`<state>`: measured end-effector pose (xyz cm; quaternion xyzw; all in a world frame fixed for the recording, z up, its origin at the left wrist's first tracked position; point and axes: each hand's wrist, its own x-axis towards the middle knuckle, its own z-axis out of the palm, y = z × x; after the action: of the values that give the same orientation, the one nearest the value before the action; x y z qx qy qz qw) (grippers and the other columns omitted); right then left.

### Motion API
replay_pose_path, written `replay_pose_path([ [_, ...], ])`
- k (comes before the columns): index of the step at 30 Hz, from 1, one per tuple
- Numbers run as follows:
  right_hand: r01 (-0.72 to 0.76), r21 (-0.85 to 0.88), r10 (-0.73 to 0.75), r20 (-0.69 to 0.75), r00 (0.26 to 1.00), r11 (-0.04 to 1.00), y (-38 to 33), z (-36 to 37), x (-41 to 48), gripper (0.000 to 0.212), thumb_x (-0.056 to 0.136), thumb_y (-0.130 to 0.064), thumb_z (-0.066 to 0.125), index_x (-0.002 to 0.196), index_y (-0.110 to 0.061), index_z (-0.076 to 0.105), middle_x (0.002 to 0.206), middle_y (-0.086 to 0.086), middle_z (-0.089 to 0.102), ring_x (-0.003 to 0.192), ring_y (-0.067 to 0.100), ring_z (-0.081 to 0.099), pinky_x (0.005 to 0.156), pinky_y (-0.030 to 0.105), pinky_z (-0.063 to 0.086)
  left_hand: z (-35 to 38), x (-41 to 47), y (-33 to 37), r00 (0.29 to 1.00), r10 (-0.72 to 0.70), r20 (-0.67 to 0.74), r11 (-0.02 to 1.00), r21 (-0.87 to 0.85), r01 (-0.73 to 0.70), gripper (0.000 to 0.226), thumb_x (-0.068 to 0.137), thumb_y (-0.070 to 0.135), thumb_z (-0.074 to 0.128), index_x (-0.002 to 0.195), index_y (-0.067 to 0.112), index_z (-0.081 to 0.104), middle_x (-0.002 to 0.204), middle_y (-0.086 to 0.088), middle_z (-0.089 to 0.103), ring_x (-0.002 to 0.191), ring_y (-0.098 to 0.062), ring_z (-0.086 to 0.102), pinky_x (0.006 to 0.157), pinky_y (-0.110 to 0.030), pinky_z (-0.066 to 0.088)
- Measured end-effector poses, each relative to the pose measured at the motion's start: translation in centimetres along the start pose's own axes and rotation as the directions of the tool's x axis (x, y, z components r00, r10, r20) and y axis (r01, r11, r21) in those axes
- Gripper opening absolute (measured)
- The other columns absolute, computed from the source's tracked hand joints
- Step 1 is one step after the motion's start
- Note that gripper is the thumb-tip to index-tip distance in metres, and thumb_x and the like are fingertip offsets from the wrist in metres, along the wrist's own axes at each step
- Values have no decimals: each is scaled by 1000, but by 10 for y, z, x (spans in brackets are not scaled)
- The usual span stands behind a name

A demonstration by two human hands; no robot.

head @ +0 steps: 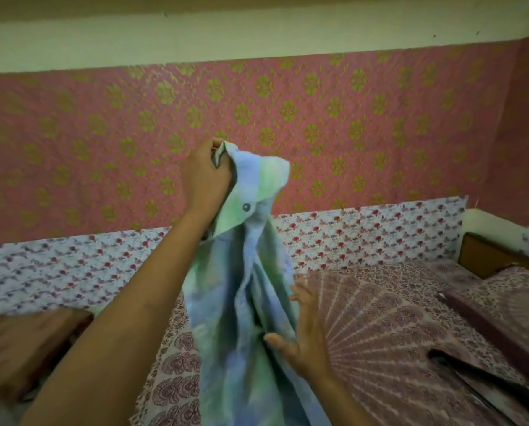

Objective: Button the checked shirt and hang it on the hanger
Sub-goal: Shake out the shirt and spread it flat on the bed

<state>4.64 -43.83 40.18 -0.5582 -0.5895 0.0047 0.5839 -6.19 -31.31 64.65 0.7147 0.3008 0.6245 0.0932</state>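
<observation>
While the left hand [206, 176] holds the shirt [250, 287] up by its collar, grip closed on the cloth, the shirt hangs above the bed [380, 302]. One button [246, 206] shows just below the collar. The right hand [303, 336] is beside the hanging cloth, grip wide, fingers spread, thumb at the fabric's edge.

Home bedroom: bed [380, 318], floral wallpaper [103, 133].

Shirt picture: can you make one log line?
left hand: grips shirt collar, raised | right hand: open beside shirt | shirt: hanging above bed
</observation>
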Motion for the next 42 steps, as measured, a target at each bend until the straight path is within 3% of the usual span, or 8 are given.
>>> replay_pose_path([
  [4,-37,-260,70,119,990,965,-4,36,-3,72,74,-60,55,129,-17,38,123,3,44,111,18,45,93,34,43,-13,1,9,999,35,32,997,74,-37,15,88,15,52,93,6,63,74,-1,51,65,-18,43,57,-28,27],
  [10,-314,-65,305,-122,945,947,-5,37,28,8,88,-12,52,82,-15,55,79,-1,59,76,18,57,67,33,49,-41,13,-19,1000,26,16,1000,13,-27,17,87,15,51,94,8,64,79,-1,56,66,-14,47,57,-25,31],
  [14,-328,-155,352,172,920,932,-15,33,39,12,88,-11,55,96,-19,50,94,-2,61,87,15,58,75,31,49,-52,16,-27,1000,-2,5,1000,-25,2,14,88,14,52,90,8,64,74,2,53,57,-6,40,50,-21,25],
  [18,-348,-142,374,424,825,927,-40,65,31,71,83,-10,62,142,-19,23,120,2,54,104,18,53,83,28,47,-57,16,-25,999,36,23,999,-15,-36,14,87,15,53,92,9,65,79,4,57,66,-12,48,51,-13,30],
  [24,-479,68,481,-221,848,875,-34,55,47,20,90,2,49,89,-18,53,73,-5,51,59,14,51,46,14,47,-75,26,-43,999,38,-7,999,-9,-38,16,88,15,52,94,8,65,81,0,60,68,-14,51,55,-20,36],
  [30,-280,-127,131,-658,742,951,-51,-20,108,20,88,-10,58,107,-3,55,71,3,59,46,2,42,31,15,28,-83,30,-64,997,1,-75,1000,5,-1,14,85,13,55,92,4,62,82,-3,57,68,-15,49,53,-16,33],
  [39,-21,-470,-385,-748,541,883,-125,-86,160,14,84,-13,55,88,-1,63,61,7,57,51,14,41,46,19,19,-99,58,-47,978,52,-203,994,-87,-71,6,77,22,52,76,17,54,58,16,42,47,3,40,44,-13,26],
  [42,8,-519,-413,-670,617,855,-124,-97,174,24,87,-23,56,84,0,62,62,4,52,53,15,41,45,20,17,-89,69,-48,988,72,-135,995,-63,-81,4,80,15,53,77,17,52,60,16,42,50,3,40,45,-11,26],
])
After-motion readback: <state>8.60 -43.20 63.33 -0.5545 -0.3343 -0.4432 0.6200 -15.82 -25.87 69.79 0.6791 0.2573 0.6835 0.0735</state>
